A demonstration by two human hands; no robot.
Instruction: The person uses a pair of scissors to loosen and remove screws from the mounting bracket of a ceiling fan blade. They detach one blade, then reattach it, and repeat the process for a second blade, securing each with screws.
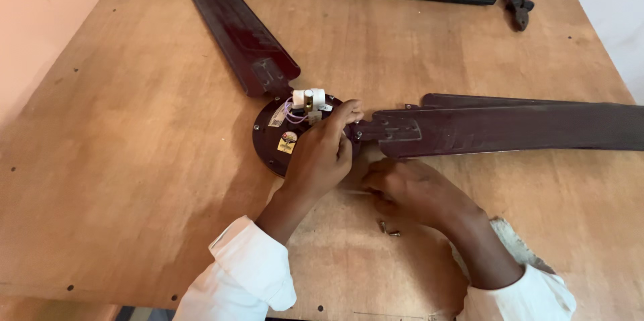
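Dark-brown rigid metal ceiling fan (402,130) lies mid-table, likely heavy; your left hand (322,156) is clamped on its round motor hub (275,136), your right hand (409,190) curled shut near the right blade root, best gripped there.

Plywood table (134,133) — matt, scuffed, raw grain. On it, fan blades (496,126) of dark brown painted metal, slight sheen. Motor hub (272,134) glossy dark metal; white plastic connector (308,98) atop hub. White cloth sleeves (251,274) — soft, matt.

Single head view, looking steeply down and forward, close over wooden table (134,160), both forearms entering from bottom edge.
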